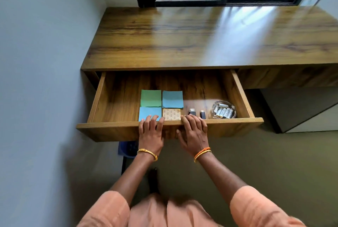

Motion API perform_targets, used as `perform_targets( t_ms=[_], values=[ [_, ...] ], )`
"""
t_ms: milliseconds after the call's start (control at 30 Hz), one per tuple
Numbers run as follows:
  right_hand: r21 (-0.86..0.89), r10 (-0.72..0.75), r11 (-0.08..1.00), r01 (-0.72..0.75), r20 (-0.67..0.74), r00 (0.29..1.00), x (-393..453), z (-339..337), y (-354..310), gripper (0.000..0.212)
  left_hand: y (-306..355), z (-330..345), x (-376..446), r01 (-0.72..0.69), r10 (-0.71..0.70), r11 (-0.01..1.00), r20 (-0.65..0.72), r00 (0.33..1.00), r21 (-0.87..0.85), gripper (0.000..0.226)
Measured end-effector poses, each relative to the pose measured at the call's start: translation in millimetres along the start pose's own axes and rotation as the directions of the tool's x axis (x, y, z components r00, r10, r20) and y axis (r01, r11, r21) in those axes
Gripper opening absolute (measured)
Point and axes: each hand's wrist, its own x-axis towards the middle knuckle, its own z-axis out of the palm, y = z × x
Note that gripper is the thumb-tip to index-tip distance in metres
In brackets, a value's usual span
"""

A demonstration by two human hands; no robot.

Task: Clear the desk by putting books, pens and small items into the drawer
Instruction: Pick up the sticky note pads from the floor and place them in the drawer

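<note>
**Both hands on the open drawer's front**

The left hand (150,131) and right hand (194,132) grip the drawer (118,128) front edge side by side, fingers curled over its rim. Inside, near that edge: four square paper pads (161,105), two small dark sticks (197,113), and a glass dish (224,109) of batteries at the right corner. The drawer's left half lies bare; the glossy wooden desk (182,35) runs above.

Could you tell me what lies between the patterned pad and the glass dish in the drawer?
Two small USB sticks on the drawer floor, seen in the head view.
</note>
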Motion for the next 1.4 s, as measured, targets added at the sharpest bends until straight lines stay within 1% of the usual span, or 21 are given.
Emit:
perform_targets(
  t_ms=[67,233,433,533,633,700,767,867,933,1000,1067,1133,1233,1300,1400],
  values=[
    [-0.012,-0.028,1.000,0.028,0.010,1.000,3,3,2,0.057,0,2,3,0.008,-0.007,1.000,-0.030,1.000,0.015,0.081],
    [-0.012,-0.018,1.000,0.018,-0.001,1.000,15,13,3,0.069,-2,12,17,0.001,0.002,0.999,-0.060,0.998,0.048,0.079],
    [-0.038,-0.016,0.999,0.018,0.045,0.999,58,23,14,0.070,-8,19,60,0.037,-0.035,0.998,-0.037,0.999,0.053,0.086],
    [-0.071,0.023,0.997,-0.017,0.075,0.997,86,31,19,0.068,-12,21,91,0.040,-0.037,0.997,-0.047,0.998,0.067,0.095],
    [-0.089,0.047,0.995,-0.040,0.085,0.995,116,42,28,0.065,-18,23,123,0.056,-0.054,0.995,-0.032,0.998,0.084,0.113],
    [-0.119,0.046,0.992,-0.038,0.068,0.997,138,50,35,0.064,-23,25,145,0.058,-0.056,0.997,-0.036,0.998,0.059,0.123],
    [-0.121,0.059,0.991,-0.054,0.031,0.998,160,54,38,0.067,-28,26,170,0.072,-0.071,0.997,-0.064,0.995,0.014,0.126],
    [-0.013,0.111,0.994,-0.112,-0.017,0.994,196,55,39,0.067,-39,17,213,0.103,-0.100,0.994,-0.094,0.991,0.023,0.123],
    [0.022,0.135,0.991,-0.134,-0.031,0.990,213,57,44,0.065,-46,10,235,0.092,-0.089,0.994,-0.042,0.995,0.062,0.113],
    [-0.041,0.150,0.988,-0.152,-0.054,0.987,226,61,53,0.060,-52,8,249,0.054,-0.048,0.993,-0.064,0.997,0.107,0.101],
    [-0.106,0.138,0.983,-0.147,-0.088,0.986,234,65,60,0.056,-57,16,256,0.001,0.010,0.997,-0.148,0.989,0.072,0.084],
    [-0.125,0.080,0.987,-0.102,-0.165,0.983,241,65,67,0.052,-59,22,260,-0.019,0.025,0.999,-0.215,0.976,0.030,0.075],
    [-0.074,-0.016,0.997,-0.004,-0.270,0.963,247,64,78,0.050,-63,27,261,-0.051,0.049,0.999,-0.292,0.955,-0.001,0.076],
    [-0.060,-0.041,0.998,0.025,-0.290,0.956,247,65,82,0.050,-66,28,261,-0.060,0.049,0.998,-0.295,0.954,-0.031,0.078],
    [-0.040,-0.042,0.999,0.031,-0.304,0.952,246,68,83,0.049,-65,28,259,-0.053,0.036,0.998,-0.301,0.953,-0.047,0.080]
  ],
)
